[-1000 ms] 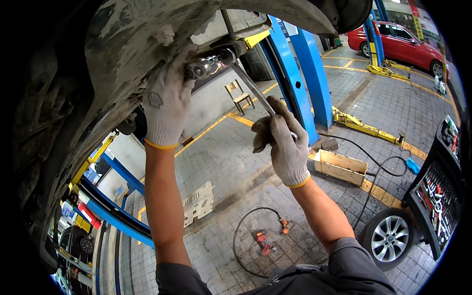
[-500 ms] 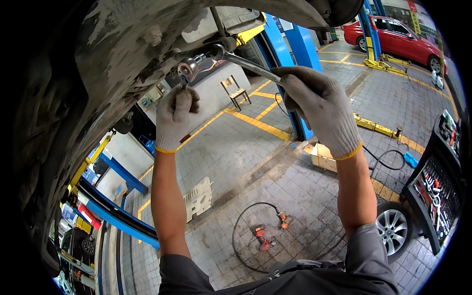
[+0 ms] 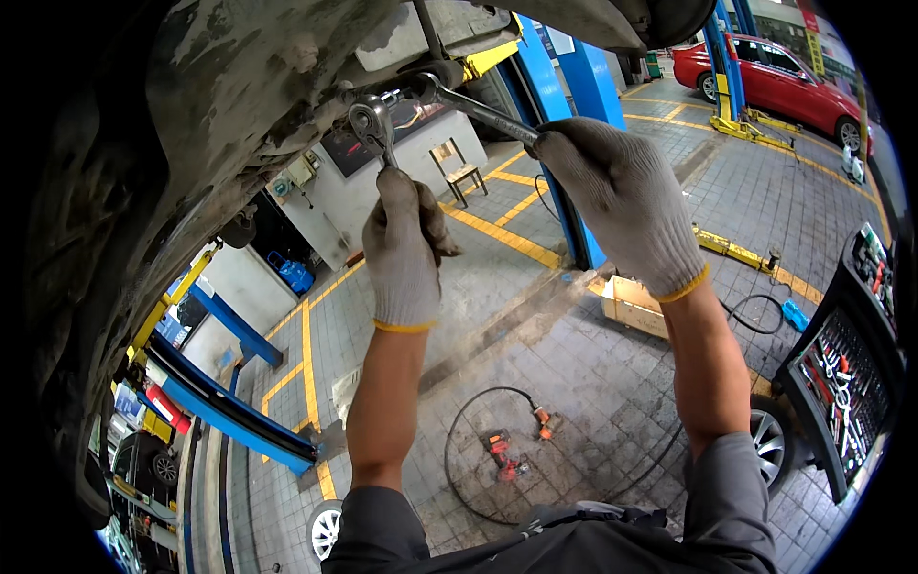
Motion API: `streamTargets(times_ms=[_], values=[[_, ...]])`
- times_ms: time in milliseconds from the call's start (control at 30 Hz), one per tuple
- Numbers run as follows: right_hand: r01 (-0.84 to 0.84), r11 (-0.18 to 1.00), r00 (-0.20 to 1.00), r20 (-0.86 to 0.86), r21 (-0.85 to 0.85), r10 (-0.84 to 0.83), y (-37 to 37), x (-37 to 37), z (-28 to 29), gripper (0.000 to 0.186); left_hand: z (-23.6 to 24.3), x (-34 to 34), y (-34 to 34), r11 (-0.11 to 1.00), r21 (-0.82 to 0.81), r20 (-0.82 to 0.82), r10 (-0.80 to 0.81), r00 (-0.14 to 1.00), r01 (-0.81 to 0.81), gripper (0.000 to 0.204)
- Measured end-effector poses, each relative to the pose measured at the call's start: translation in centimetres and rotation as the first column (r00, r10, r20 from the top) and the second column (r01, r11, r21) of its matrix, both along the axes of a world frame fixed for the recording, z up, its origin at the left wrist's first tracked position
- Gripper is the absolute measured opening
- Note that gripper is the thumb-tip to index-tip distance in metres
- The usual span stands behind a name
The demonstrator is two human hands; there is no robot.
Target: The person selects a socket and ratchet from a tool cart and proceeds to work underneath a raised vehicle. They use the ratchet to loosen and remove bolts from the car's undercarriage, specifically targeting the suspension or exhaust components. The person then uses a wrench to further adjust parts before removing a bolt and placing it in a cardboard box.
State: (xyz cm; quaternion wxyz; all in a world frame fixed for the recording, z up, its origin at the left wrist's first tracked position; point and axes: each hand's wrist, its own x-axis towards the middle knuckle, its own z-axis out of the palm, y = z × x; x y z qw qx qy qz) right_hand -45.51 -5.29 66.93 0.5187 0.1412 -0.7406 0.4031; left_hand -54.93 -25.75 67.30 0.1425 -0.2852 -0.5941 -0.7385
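Note:
Both my hands wear grey-white knit gloves with yellow cuffs, raised under a lifted car's underside. My left hand is wrapped round the handle of a ratchet wrench. The ratchet's round head meets the suspension parts, and most of its handle is hidden in the glove. To the right, my right hand grips the near end of a long steel wrench. That wrench slants up and left, its far end at a dark joint beside the ratchet's head. The fastener itself is hidden.
Blue lift posts with a yellow arm stand ahead. A red cordless tool and a hose lie on the tiled floor. At right are an open tool case and a wheel; farther off, a chair.
My left hand has moved right and a little lower, swinging the ratchet's handle round with it. My right hand stays nearly in place on the long wrench.

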Motion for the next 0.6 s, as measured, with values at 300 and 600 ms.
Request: streamTargets(times_ms=[300, 600], values=[[0.064, 0.998, 0.996, -0.063, -0.009, -0.064, -0.3, -0.1, 0.6, 0.033, 0.3, 0.4, -1.0, 0.985, -0.152, -0.109, 0.067, 0.992, -0.084, 0.058], [0.095, 0.995, 0.995, -0.008, -0.042, -0.095, -0.1, 0.6, 1.6, 0.031, 3.4, 0.5, -0.3, 0.988, -0.140, -0.292, 0.015, 0.956, -0.058, 0.051]])
